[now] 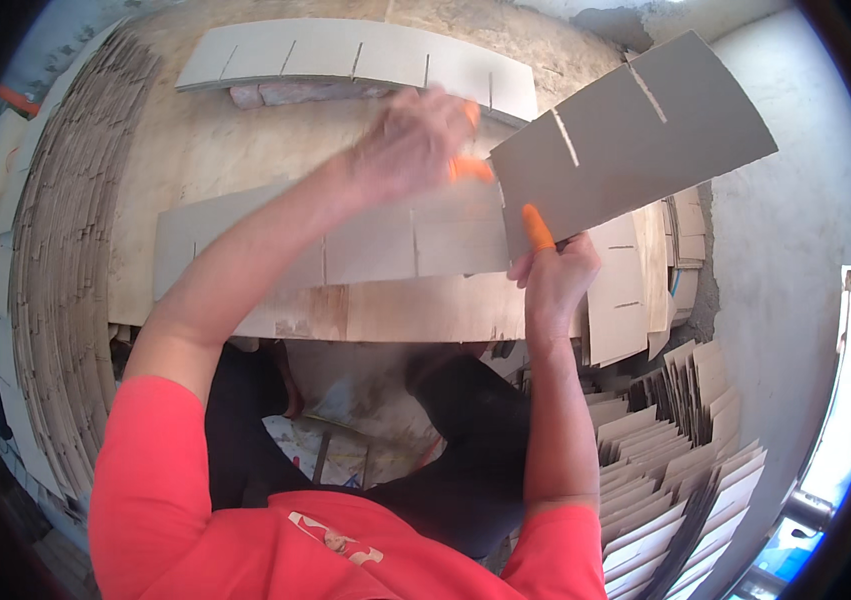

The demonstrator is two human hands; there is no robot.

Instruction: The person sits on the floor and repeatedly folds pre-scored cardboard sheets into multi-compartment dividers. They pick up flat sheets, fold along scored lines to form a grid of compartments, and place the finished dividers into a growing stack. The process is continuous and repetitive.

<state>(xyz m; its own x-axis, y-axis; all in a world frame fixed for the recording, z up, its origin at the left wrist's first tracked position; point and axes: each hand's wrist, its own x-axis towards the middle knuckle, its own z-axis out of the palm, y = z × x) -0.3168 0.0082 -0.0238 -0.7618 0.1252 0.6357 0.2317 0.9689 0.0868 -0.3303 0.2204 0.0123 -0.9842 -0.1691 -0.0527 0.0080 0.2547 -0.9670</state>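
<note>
My right hand [560, 268] grips the lower left corner of a grey slotted cardboard divider [660, 135], its orange-covered thumb on top. That divider slants up to the right, with slots cut from its upper edge. Blurred by motion, my left hand [407, 145] hovers just left of it, with orange covers on some fingers. Whether its fingers pinch anything I cannot tell. Below my left forearm a second slotted strip [370, 245] stretches across the table. Its right end meets the held divider, and whether the two are joined does not show.
Across the wooden table's [295, 312] far side lies a stack of slotted strips [365, 50] on a wrapped bundle [310, 93]. Long rows of stacked cardboard [75, 210] line the left. More cardboard pieces [680, 450] stand packed at lower right, beside a wall [780, 190].
</note>
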